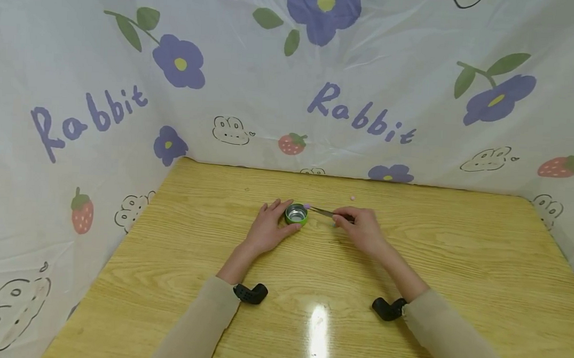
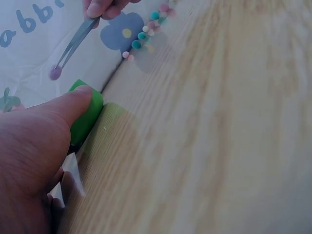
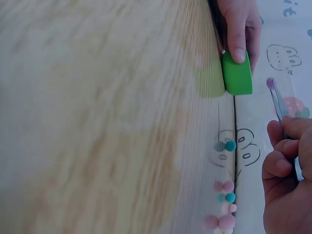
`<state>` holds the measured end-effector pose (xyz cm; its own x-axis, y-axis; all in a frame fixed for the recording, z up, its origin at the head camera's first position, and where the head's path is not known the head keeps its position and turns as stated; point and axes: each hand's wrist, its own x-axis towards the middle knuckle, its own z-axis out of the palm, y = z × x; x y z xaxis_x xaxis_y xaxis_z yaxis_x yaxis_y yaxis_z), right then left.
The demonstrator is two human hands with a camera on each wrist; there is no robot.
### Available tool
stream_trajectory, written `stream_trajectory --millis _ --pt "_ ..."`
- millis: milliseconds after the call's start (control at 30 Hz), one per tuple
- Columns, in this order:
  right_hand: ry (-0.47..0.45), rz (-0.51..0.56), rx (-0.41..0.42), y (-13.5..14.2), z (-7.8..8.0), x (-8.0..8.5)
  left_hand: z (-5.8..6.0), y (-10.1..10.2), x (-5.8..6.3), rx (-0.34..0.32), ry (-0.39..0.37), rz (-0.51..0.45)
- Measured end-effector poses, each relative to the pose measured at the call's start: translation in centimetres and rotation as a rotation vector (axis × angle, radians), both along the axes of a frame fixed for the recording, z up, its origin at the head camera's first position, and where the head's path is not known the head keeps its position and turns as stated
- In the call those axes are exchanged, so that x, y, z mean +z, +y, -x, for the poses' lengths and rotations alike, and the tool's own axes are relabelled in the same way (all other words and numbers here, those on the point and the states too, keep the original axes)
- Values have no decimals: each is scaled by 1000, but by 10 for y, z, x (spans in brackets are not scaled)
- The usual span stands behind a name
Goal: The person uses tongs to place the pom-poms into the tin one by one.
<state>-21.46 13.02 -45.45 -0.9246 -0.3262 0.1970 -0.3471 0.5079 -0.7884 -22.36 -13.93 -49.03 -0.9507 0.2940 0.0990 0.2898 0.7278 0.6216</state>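
Observation:
A small round green tin [image 1: 296,220] with a silvery inside stands on the table. My left hand [image 1: 267,230] holds it from the left, its thumb [image 2: 80,100] on the near side and a finger at the far side. In my right hand [image 1: 363,231] are metal tweezers [image 1: 325,212], gripped between thumb and fingers. The tips of the tweezers pinch a small purple ball [image 2: 56,73], raised above the tin's right rim. Several small teal and pink balls, such as a teal ball [image 3: 230,197] and a pink ball [image 3: 226,222], lie on the table near the right hand.
A wood-grain table [image 1: 282,285] carries everything. One pale pink ball [image 1: 352,198] lies farther back. A white cloth [image 1: 252,92] printed with flowers, rabbits and strawberries hangs behind the table and along its sides. Each wrist wears a black device [image 1: 250,294].

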Motion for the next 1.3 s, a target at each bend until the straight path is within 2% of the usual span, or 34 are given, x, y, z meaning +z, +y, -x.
stream_trajectory --millis 333,733,1300 --pt "-29 -6 3 -14 2 -5 -1 2 1 18 9 3" --pt "-43 14 9 -18 1 -7 -1 1 3 20 -8 4" --pt "3 13 1 -16 1 -6 -1 2 4 19 -7 12"
